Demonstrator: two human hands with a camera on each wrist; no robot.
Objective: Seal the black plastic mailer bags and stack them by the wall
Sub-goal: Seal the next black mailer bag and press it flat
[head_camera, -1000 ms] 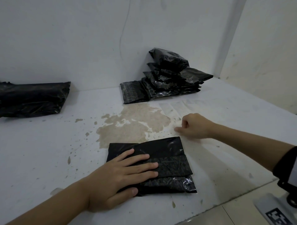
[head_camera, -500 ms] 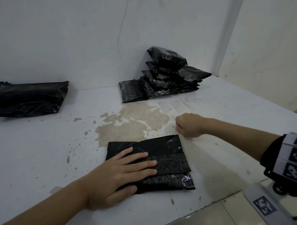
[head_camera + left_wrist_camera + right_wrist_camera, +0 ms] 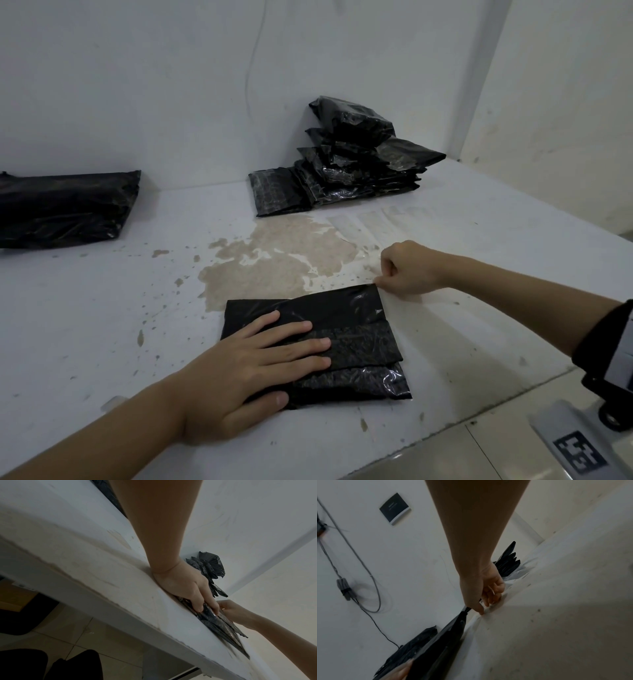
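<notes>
A black mailer bag [image 3: 359, 342] lies flat near the white table's front edge, its flap turned toward the wall. My left hand [image 3: 260, 359] presses on its left half with straight fingers, also seen in the left wrist view as left hand [image 3: 185, 586] on the bag [image 3: 223, 626]. My right hand [image 3: 407, 269] is curled at the flap's far right corner and appears to pinch it; the right wrist view shows the hand [image 3: 486, 592] at the bag's [image 3: 443, 642] black tip. A stack of black bags [image 3: 356, 164] leans by the wall.
A second heap of black bags [image 3: 65, 209] lies at the far left against the wall. A brown stain [image 3: 284, 260] and several clear peeled strips [image 3: 370, 222] lie between the bag and the stack. The table edge [image 3: 479, 411] runs close at the front right.
My right hand has drawn a little left and nearer, from the bare table to the flap's corner. The left hand and the bag have stayed in place.
</notes>
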